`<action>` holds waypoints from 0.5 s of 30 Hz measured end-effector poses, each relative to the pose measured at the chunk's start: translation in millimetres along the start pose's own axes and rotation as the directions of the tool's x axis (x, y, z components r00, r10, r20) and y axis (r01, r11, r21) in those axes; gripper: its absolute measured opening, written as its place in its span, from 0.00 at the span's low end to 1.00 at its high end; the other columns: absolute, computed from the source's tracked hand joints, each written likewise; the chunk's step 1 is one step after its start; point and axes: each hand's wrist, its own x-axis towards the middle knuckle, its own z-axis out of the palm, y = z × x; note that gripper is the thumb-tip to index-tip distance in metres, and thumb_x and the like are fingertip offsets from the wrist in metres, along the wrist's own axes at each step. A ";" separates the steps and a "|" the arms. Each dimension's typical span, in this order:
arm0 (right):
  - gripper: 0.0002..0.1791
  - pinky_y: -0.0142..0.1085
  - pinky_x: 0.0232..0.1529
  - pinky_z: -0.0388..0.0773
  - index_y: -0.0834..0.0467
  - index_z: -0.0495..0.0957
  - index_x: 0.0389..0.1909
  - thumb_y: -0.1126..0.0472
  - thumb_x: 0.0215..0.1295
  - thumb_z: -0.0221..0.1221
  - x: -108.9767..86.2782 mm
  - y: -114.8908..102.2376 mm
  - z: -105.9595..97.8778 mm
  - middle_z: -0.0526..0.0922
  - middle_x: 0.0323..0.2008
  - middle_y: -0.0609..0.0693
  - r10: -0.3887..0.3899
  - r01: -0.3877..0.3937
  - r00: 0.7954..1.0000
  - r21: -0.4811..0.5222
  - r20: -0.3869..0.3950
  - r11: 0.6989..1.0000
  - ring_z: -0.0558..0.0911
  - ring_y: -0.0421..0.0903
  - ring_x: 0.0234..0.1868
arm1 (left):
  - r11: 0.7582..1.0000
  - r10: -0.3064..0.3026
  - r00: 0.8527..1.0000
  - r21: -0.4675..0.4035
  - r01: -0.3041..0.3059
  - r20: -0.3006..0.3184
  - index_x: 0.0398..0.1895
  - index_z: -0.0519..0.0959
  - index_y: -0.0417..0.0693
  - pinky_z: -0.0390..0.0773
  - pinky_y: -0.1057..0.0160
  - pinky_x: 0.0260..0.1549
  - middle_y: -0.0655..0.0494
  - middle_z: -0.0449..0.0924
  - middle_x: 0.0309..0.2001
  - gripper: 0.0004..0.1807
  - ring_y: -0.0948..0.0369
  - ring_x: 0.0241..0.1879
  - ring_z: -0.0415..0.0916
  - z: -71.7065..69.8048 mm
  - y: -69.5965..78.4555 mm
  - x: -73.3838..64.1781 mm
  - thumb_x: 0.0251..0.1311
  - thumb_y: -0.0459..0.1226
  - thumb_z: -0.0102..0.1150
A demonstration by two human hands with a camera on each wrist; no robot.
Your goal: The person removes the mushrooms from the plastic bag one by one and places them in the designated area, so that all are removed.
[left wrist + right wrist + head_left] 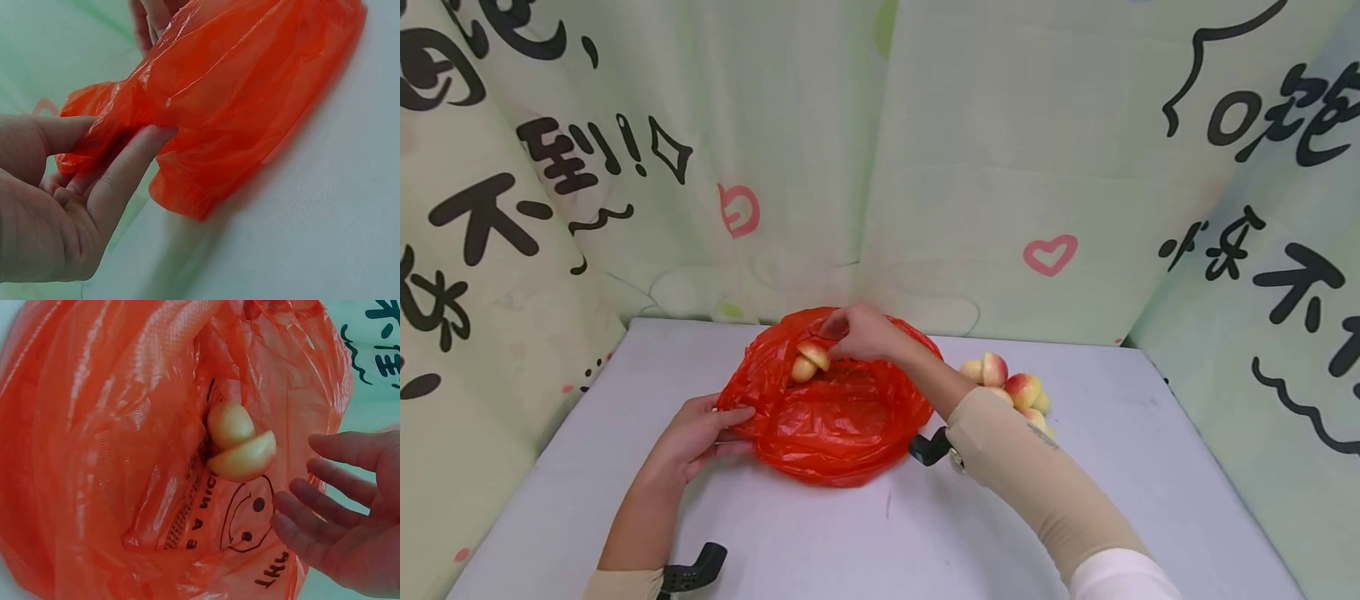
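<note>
A red plastic bag (842, 425) lies spread with its mouth facing up. My left hand (703, 433) pinches its left rim between thumb and fingers; the left wrist view shows the bag's film (206, 94) in that grip. Inside the bag is a mushroom-shaped piece (808, 361) with a yellowish cap and a rounded stem. Over the far part of the bag reaches my right hand (861, 332). In the right wrist view its fingers (325, 503) are spread and hold nothing, a short way from the mushroom-shaped piece (240, 450).
Several more red-and-yellow mushroom-shaped pieces (1022, 390) sit in a group on the white table (820, 542), right of the bag, partly behind the right forearm. A printed curtain (955, 192) hangs behind and along both sides.
</note>
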 end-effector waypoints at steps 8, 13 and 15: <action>0.24 0.43 0.61 0.82 0.61 0.81 0.62 0.62 0.66 0.68 12.3 -10.9 8.0 0.84 0.60 0.57 0.026 -0.022 0.998 -0.071 0.055 0.997 0.81 0.52 0.59 | 1.000 -0.002 1.000 -0.008 0.002 0.002 0.73 0.66 0.34 0.90 0.57 0.42 0.46 0.86 0.53 0.33 0.55 0.42 0.90 0.7 0.7 -0.4 0.71 0.41 0.64; 0.26 0.42 0.59 0.84 0.60 0.80 0.64 0.61 0.65 0.70 16.3 -14.3 13.2 0.83 0.59 0.56 0.037 -0.031 0.998 -0.117 0.050 0.993 0.80 0.51 0.56 | 1.000 0.000 1.000 -0.011 0.000 0.007 0.73 0.66 0.34 0.90 0.58 0.41 0.47 0.86 0.52 0.33 0.55 0.42 0.90 1.4 0.3 -0.1 0.71 0.41 0.64; 0.27 0.40 0.57 0.84 0.59 0.80 0.64 0.61 0.64 0.71 18.3 -14.5 14.8 0.84 0.59 0.55 0.037 -0.030 0.998 -0.137 0.045 0.990 0.80 0.50 0.55 | 1.000 0.002 1.000 -0.011 -0.002 0.007 0.73 0.66 0.34 0.90 0.58 0.41 0.47 0.86 0.52 0.33 0.55 0.42 0.90 1.8 0.2 0.2 0.72 0.41 0.64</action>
